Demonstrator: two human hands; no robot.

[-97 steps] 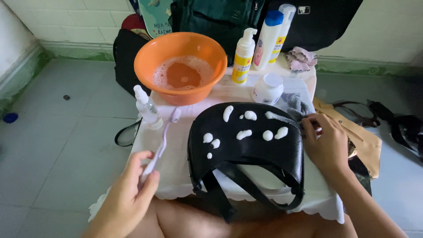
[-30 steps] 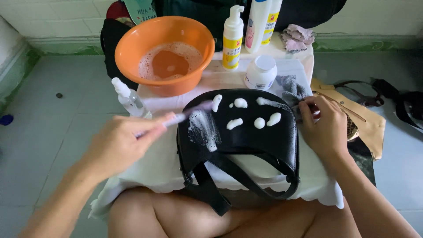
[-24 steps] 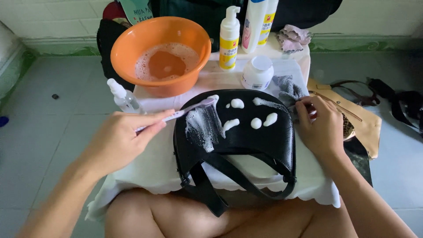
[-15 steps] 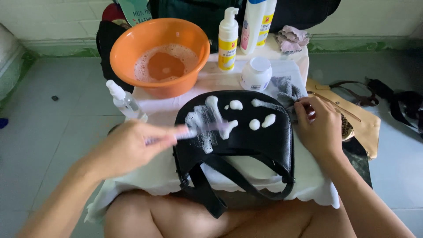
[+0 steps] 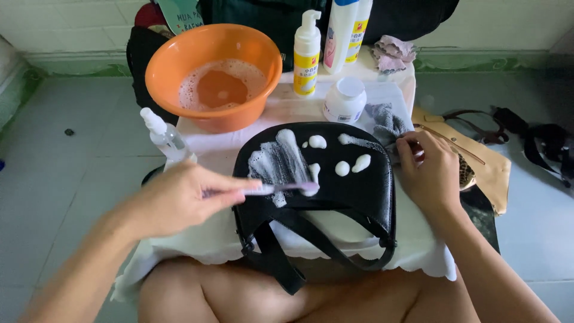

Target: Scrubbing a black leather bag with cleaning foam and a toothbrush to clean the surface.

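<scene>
You are gripping a toothbrush (image 5: 272, 189) in your left hand (image 5: 179, 200), fingers pinching the handle, and its head is resting on the black handbag (image 5: 326, 188) near the middle of its face. The bag is lying flat on the white cloth (image 5: 209, 230) covering the small bench, just in front of your knees, with its straps looped toward you. Your right hand (image 5: 431, 176) is pressing down on the bag's right edge, fingers curled over the rim beside a grey rag (image 5: 388, 122); whether they are also pinching something small and red there is hard to tell from this angle.

The scrubbing step looks to be in hand: a broad patch of lather (image 5: 278, 161) is spreading over the left part of the bag, while several foam blobs (image 5: 350, 164) are sitting unbrushed to its right. The next move probably calls for working the bristles rightward across those blobs, keeping the pressure even while the right hand is holding the bag steady.

Behind the bag are standing an orange basin (image 5: 212, 75) of sudsy water, a foam pump bottle (image 5: 306, 54), a white jar (image 5: 344, 100) and a clear spray bottle (image 5: 164, 136) at the left.
</scene>
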